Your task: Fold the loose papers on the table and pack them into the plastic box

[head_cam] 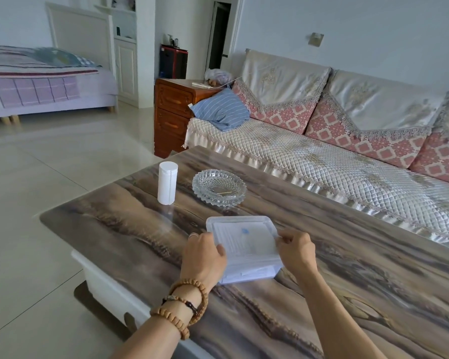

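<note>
Translucent plastic is under both hands: the left hand (205,255) curls round the near-left side of the plastic box (244,248), thumb lying on top, and the right hand (294,251) pinches its right edge with curled fingers. The hands sit apart, one on each flank of the box, which rests on the counter (347,268) near its front edge. Folded papers (241,239) show white through the top, with a small blue mark on them; no loose sheet is visible elsewhere on the counter, so the packing looks close to done. A lid seems to be on the box, though the clear plastic makes it hard to tell whether it is fully seated.

If closing is the step in hand, it would go best with even downward pressure along both edges at once, working toward the corners, and checking that no paper edge is caught in the rim. Holding the base flat on the counter would stop it skidding on the glossy surface.

Farther out stand a white cylinder (167,182) and a cut-glass ashtray (219,187), well apart from the box. Beyond the counter runs a quilted sofa (322,156).
</note>
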Demonstrator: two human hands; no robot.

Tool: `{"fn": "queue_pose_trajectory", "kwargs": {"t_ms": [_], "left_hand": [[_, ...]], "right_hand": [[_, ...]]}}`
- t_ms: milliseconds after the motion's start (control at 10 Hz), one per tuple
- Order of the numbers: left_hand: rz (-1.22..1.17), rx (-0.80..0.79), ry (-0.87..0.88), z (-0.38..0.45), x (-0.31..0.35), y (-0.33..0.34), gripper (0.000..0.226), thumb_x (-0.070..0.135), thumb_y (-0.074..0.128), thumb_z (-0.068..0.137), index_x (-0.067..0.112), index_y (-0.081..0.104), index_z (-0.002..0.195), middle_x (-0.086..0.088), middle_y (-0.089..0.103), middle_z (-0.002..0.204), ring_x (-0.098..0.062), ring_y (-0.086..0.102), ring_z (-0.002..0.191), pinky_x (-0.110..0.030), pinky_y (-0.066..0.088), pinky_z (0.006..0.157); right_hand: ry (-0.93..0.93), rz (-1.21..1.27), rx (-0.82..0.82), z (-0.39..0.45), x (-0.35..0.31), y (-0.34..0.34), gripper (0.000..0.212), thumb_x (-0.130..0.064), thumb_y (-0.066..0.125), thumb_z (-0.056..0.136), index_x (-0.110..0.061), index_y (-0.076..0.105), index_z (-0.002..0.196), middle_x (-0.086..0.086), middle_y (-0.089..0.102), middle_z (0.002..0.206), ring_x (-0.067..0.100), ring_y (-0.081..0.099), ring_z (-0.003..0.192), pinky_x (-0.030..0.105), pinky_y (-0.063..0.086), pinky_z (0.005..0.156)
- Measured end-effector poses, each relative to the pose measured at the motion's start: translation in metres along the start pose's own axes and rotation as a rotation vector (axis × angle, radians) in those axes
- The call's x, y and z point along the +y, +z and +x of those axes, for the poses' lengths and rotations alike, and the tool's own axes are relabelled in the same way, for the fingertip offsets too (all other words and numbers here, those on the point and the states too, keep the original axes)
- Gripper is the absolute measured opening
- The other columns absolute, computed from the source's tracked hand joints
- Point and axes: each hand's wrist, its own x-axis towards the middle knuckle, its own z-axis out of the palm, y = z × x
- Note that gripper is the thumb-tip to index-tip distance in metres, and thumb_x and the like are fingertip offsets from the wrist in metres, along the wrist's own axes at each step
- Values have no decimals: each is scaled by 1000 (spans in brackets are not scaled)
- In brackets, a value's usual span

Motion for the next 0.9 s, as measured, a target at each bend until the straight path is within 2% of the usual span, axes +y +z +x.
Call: {"fn": "queue_pose_trajectory", "kwargs": {"t_ms": [100,200,300,400,500,600,700,800,900], "left_hand": [[-35,-18,7,-7,-4,5,15,24,54,94,12,56,86,-6,63,98,-20,56,98,-32,51,85],[-49,-23,-4,-2,-3,4,17,22,56,94,13,53,80,-4,62,95,-22,60,94,-34,54,81],[-10,-44,3,11,-1,3,27,19,55,94,13,46,70,-8,61,88,-23,61,87,-29,50,73],[51,-44,15,24,1,1,35,18,54,95,15,40,63,-10,64,86,-23,60,82,-28,45,66],[78,-41,19,32,-2,2,35,20,53,95,14,43,62,2,52,69,-16,53,69,-21,36,52],[61,-62,36,34,-7,7,25,24,53,94,11,57,73,2,58,73,-17,60,72,-29,51,60],[106,-34,49,33,-9,8,23,26,52,95,13,58,78,0,62,83,-19,60,77,-30,49,63],[138,-25,55,30,-5,9,22,26,50,97,14,54,79,-4,64,93,-21,61,83,-31,50,66],[178,-27,73,25,0,0,24,28,45,99,15,50,79,-8,58,105,-22,60,81,-34,51,69]], "right_hand": [[64,140,-59,0,10,-1,14,-16,60,74,-15,72,80,5,57,64,31,43,67,33,42,60],[181,287,-132,7,14,-3,25,-24,62,64,-31,78,81,-6,72,76,24,66,77,46,58,75],[260,289,-185,15,4,-7,17,-12,66,72,-16,75,86,3,70,92,26,62,81,42,53,73],[363,259,-236,24,2,-7,49,-22,75,82,-10,58,127,13,62,115,31,61,92,37,47,74],[422,248,-301,27,4,-10,31,-26,77,82,1,66,95,16,69,91,28,61,67,32,48,62],[336,97,-180,28,2,-8,21,-25,79,77,-7,70,76,12,69,82,28,62,70,30,49,60],[196,-73,-81,23,-4,-6,16,-19,69,79,-6,69,69,10,63,70,25,54,60,25,37,48],[136,-120,-90,17,-5,-6,23,-15,62,80,-9,59,58,6,55,59,24,49,56,25,31,45],[101,-64,-192,16,-6,-19,25,-20,59,83,-6,60,62,3,51,60,23,46,61,26,32,50]]}}
